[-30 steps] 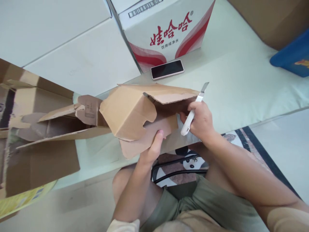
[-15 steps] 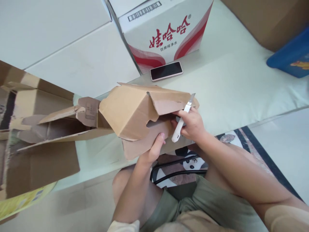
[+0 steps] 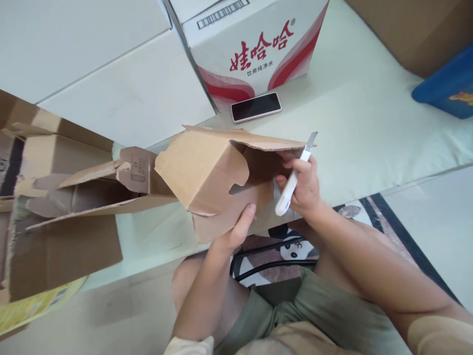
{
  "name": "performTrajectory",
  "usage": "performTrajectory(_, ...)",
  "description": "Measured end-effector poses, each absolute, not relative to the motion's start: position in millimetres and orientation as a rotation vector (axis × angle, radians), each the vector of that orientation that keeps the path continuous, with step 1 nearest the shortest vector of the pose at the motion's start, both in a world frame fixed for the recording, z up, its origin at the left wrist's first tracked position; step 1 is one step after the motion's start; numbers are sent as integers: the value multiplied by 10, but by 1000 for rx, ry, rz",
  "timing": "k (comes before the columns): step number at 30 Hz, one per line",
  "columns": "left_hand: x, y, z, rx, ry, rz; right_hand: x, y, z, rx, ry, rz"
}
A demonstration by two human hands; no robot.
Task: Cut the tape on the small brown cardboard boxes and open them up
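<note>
A brown cardboard box (image 3: 199, 172) lies tilted on the pale table cover, its flaps loose and its right end partly opened. My left hand (image 3: 240, 229) grips the lower flap, thumb on top and the other fingers hidden beneath. In my right hand (image 3: 305, 185) is a white utility knife (image 3: 290, 190), its blade bare and pointing up and away. Fingers of that same hand reach to the underside of the raised upper flap (image 3: 269, 140).
Opened cardboard boxes (image 3: 66, 246) stand at the left. Behind my hands are a phone (image 3: 256, 107) and a white-and-red carton (image 3: 258, 54). A blue container (image 3: 447, 88) sits at the right. Below the table edge, a black metal frame (image 3: 273, 264) shows near my knees.
The upper flap has swung up, showing more of the box's inside. My right hand and the knife have moved slightly right and up. My left hand stays nearly in place.
</note>
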State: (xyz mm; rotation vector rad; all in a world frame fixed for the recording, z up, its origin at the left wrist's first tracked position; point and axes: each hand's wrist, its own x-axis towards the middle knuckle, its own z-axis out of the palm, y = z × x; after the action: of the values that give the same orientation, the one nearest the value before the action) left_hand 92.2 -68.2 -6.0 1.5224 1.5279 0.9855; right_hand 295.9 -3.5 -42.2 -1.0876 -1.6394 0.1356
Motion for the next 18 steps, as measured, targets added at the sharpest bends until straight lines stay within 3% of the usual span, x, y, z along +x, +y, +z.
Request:
performTrajectory(5,939,-670,-69,1577,1521,982,2950,-57,-330,-1155,-1619,-41)
performTrajectory(12,927,-648,-110,1372,1572,997,3014,-13,-406,-822,-1749,63)
performTrajectory(18,882,-633,-159,1216,1570,1048,2973,-22,-438,-883,-1666,149)
